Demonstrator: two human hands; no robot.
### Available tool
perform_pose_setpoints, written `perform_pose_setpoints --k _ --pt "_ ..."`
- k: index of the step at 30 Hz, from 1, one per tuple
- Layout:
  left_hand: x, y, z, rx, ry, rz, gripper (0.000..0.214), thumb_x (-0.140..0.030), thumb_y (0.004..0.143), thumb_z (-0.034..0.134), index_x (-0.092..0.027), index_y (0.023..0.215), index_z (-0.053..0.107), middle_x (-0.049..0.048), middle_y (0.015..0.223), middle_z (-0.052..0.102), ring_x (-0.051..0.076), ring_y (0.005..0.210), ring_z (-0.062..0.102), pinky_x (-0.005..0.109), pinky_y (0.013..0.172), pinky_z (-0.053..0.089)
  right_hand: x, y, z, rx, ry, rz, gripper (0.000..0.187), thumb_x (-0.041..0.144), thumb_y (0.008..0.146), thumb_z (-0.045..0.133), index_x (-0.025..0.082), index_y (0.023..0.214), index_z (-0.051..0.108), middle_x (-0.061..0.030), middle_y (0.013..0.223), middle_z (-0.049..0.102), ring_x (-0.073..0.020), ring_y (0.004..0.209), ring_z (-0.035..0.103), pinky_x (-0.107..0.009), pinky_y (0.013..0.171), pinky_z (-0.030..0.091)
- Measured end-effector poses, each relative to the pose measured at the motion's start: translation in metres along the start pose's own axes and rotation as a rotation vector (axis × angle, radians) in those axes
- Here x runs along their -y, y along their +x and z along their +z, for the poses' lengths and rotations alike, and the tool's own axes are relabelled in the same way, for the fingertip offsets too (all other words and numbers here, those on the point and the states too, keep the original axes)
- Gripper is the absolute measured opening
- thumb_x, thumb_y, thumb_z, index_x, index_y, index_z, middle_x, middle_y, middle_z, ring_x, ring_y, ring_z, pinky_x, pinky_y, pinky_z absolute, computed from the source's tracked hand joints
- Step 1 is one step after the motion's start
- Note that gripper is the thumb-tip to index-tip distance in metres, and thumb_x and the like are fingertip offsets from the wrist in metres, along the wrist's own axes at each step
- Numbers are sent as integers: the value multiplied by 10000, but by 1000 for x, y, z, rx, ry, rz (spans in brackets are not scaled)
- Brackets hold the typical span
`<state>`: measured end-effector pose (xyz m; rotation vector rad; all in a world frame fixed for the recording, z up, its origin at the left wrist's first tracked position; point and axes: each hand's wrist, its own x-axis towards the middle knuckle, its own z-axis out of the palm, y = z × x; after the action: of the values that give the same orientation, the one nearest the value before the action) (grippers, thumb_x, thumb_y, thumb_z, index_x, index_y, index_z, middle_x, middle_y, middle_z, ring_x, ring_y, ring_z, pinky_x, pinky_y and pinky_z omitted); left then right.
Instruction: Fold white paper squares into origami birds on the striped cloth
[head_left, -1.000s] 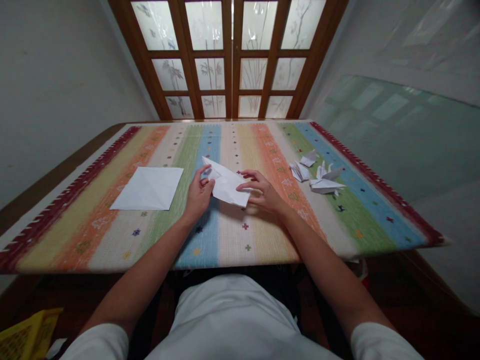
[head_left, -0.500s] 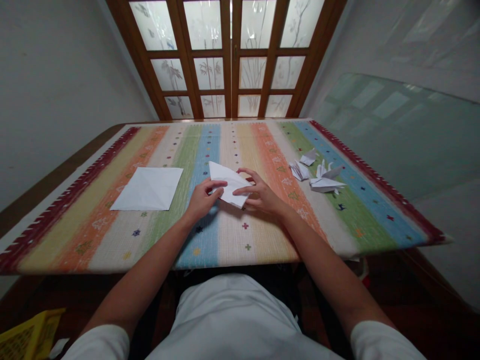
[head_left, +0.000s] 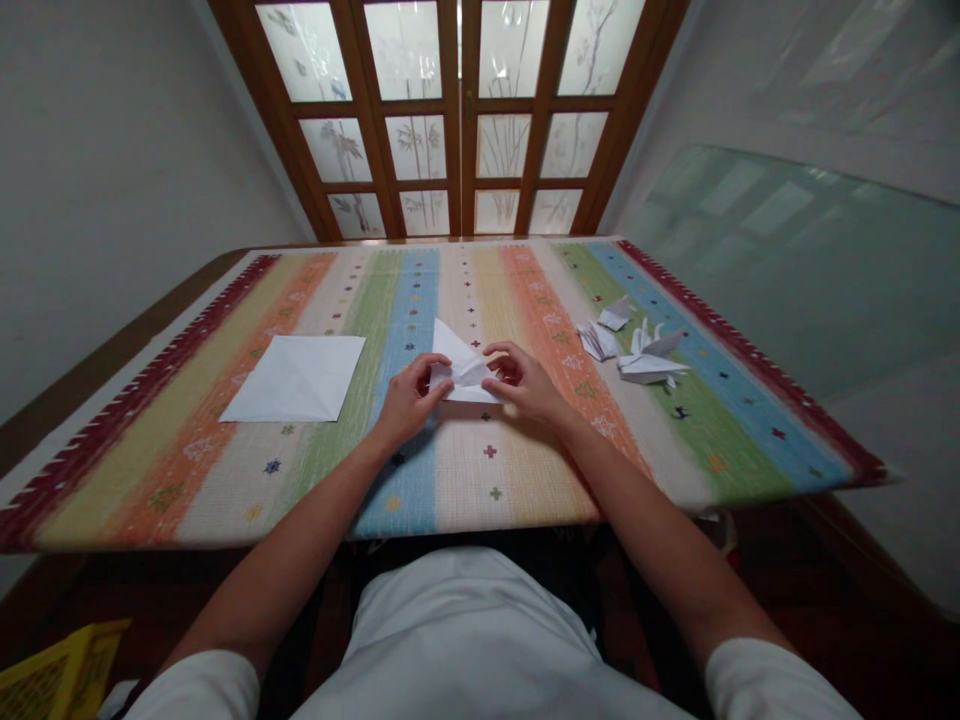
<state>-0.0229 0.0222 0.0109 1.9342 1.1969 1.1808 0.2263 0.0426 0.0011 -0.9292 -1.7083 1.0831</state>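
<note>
We pinch creased, peaked paper [head_left: 453, 346] in left fingers [head_left: 433, 360] and right fingers [head_left: 504, 388]; striped cloth [head_left: 465, 480] stretches to its near edge.

Striped tablecloth [head_left: 469, 495] w/ wht sheet [head_left: 295, 378] L, prob. paper cranes [head_left: 649, 369] R.

Brown-framed doors [head_left: 469, 150] stand beyond the right hand [head_left: 523, 387]. Well left of it, lower, sits a yellow crate [head_left: 84, 665].

Left hand [head_left: 411, 400] and right hand [head_left: 527, 388] pinching folded white paper [head_left: 463, 372], flat sheet [head_left: 295, 380] leftward, origami pieces [head_left: 651, 358] rightward
</note>
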Motion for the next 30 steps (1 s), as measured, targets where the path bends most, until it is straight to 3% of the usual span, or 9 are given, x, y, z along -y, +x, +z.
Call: perform_pose_setpoints --k 4,8,12,17,22,24,26,28,30 --pt "-3 -1 -1 110 -12 -42 220 -334 929 677 -196 1094 720 -12 823 647 137 667 534 244 628 416 1 1 -1 41 41 32 379 359 855 782 255 1206 687 -58 1064 748 -178 834 680 -287 709 537" --pt "-7 -2 0 185 -11 -27 286 -339 901 688 -203 1151 718 -10 856 648 145 690 527 254 648 401 -2 2 -2 67 190 153 555 360 795 837 269 1310 652 -28 986 748 -171 798 678 -262 655 514" --pt "-10 -2 3 165 20 -20 266 -377 884 738 -211 1091 726 -15 848 650 148 696 522 262 664 396 -5 2 1 94 260 225 598 344 758 866 244 1317 681 -30 998 761 -157 762 672 -257 634 511" --pt "-13 -4 4 169 64 -17 207 -382 887 756 -208 996 721 -29 796 646 144 679 514 263 668 394 -7 3 12 128 237 173 492 317 699 899 209 1160 765 -55 1031 779 -204 897 712 -336 793 585" --pt "-9 -6 7 175 79 -18 233 -348 904 748 -215 1090 700 -33 821 639 136 675 526 256 667 418 -4 5 13 74 228 168 327 339 701 893 217 954 724 -3 853 715 -165 772 664 -285 695 542" --pt "-5 -7 9 164 71 -14 311 -319 914 749 -224 1197 665 -15 913 665 138 705 567 257 677 460 -1 4 13 67 227 172 317 350 702 891 215 917 702 8 828 687 -150 734 634 -262 649 511" --pt "-1 -7 10 126 86 39 378 -287 910 767 -236 1262 639 47 1149 686 166 864 648 280 742 535 3 2 13 70 233 184 321 364 707 887 214 912 689 14 832 671 -141 716 610 -248 616 490" --pt "2 -6 11 69 131 118 414 -270 899 801 -249 1281 642 106 1420 595 220 1110 662 341 866 595 7 0 14 73 248 213 339 392 717 888 221 917 674 14 864 670 -140 715 606 -238 588 480" --pt "4 -6 11 34 184 177 433 -271 894 827 -263 1290 651 124 1544 498 259 1259 620 406 965 609 12 -2 16 81 271 245 362 445 737 888 230 923 663 13 893 669 -143 727 614 -232 577 484"
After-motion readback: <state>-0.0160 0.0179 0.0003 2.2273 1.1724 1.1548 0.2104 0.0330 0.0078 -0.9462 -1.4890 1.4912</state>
